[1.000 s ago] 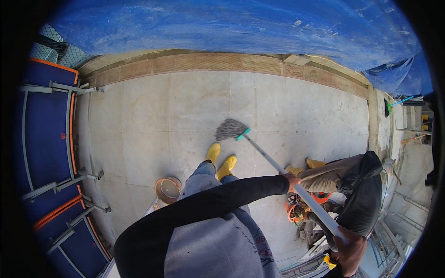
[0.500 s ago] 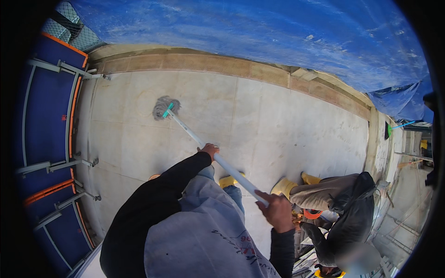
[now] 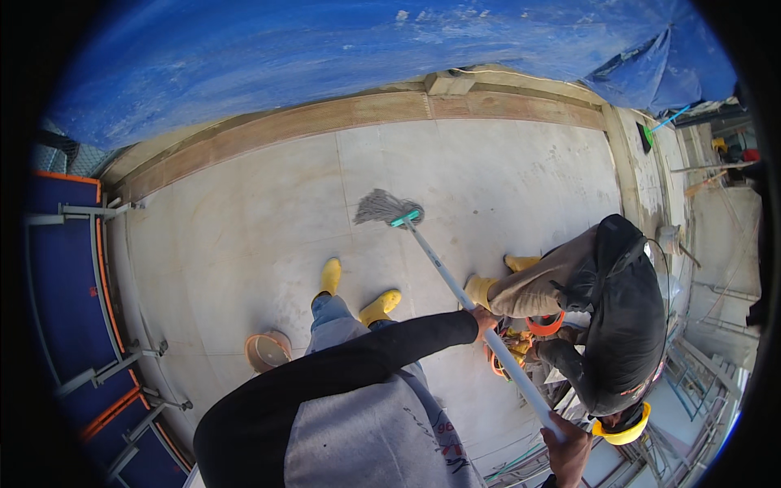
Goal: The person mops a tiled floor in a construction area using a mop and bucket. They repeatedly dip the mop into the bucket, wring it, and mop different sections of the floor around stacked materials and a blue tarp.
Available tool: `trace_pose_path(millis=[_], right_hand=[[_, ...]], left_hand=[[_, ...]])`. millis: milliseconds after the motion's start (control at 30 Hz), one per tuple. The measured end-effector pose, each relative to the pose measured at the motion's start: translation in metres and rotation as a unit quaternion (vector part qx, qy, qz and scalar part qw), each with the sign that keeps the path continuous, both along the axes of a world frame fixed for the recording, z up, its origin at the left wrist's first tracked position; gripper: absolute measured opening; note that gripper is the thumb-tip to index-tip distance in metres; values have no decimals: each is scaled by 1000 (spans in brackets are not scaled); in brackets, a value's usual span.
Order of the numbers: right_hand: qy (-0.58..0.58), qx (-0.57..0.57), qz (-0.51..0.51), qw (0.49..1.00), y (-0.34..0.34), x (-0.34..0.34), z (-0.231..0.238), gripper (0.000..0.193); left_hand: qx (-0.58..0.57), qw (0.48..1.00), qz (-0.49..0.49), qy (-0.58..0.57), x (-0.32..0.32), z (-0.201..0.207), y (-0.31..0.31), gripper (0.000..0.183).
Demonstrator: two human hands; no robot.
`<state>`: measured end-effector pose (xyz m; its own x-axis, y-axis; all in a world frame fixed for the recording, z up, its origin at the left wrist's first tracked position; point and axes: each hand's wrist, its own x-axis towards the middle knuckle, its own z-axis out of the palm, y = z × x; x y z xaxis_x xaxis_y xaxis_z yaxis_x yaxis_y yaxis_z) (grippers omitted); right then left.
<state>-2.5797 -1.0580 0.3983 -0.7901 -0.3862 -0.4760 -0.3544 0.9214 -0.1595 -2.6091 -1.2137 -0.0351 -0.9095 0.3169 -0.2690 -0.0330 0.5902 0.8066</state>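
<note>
A string mop with a grey yarn head [image 3: 378, 208] and a green clamp lies on the pale tiled floor [image 3: 252, 195], its strands trailing to the left. From the clamp its long white handle [image 3: 446, 275] slants down to the right toward me. My left hand [image 3: 486, 323] is closed around the middle of the handle, with that arm stretched across my body. My right hand [image 3: 569, 447] grips the upper end near the lower right. My yellow boots [image 3: 379, 307] stand on the floor left of the handle.
A person in dark clothes and a yellow helmet [image 3: 623, 424] bends over close on my right, beside an orange bucket [image 3: 545, 324] and tools. Another bucket [image 3: 268, 351] stands left of my boots. Blue panels [image 3: 65, 285] line the left; a blue tarp [image 3: 325, 57] hangs along the far side.
The mop head has swept right across the floor, its strands now trailing left. Both hands have moved right with the handle. My view has shifted right, and the left bucket has come into sight.
</note>
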Motion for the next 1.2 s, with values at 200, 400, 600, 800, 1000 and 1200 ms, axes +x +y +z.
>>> trace_pose_path(millis=[200, 400, 600, 800, 1000, 1200], right_hand=[[-62, -80, -129, 987, 78, 4, -44, 36], [-7, -169, -123, 978, 1, 25, -169, 35], [31, -183, -24, 982, -95, -56, -159, 35], [-40, -233, 69, 969, -175, -146, -150, 29], [-12, -154, 90, 984, -230, -132, -152, 34], [94, -98, -17, 991, -202, -156, -104, 34]], left_hand=[[-18, 993, -115, -12, -1, -35, 26, 47], [-185, 978, -27, -90, -11, -90, -111, 26], [-181, 977, 94, -70, -52, -69, -218, 17], [-164, 963, 211, -21, -36, -66, -304, 22], [-201, 949, 224, -99, -2, -71, -347, 23], [-134, 979, 149, 27, -111, -58, -290, 40]])
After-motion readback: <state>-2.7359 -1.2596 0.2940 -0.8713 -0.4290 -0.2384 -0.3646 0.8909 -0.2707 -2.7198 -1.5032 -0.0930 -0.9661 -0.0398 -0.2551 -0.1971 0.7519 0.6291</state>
